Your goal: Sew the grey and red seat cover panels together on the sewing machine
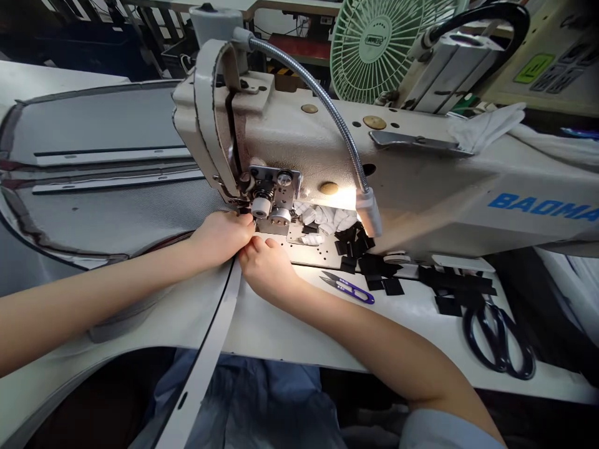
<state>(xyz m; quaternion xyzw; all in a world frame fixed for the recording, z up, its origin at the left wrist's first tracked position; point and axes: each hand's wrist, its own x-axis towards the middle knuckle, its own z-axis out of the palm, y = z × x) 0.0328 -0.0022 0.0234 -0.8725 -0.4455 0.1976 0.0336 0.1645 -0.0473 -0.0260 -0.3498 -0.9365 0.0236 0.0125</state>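
My left hand [224, 237] is closed right by the needle area of a sewing machine [281, 134], at the edge of a grey mesh fabric panel [154, 202]. What its fingertips pinch is hidden. Touching it from the right, my right hand [267, 267] has curled fingers around the upper end of a white strip [206, 368] with a black edge and a slot. The strip runs down over the table edge toward my lap. Two similar slotted strips lie across the panel to the left. A lamp on a bendable metal neck [311, 75] lights the spot.
Purple-handled thread snips [350, 290] lie right of my right hand. Black fabric pieces [381, 268] are scattered along the machine bed, with white scraps [327, 218] behind. Black-handled scissors [500, 343] rest at the table's right. A green fan [374, 47] stands behind the machine.
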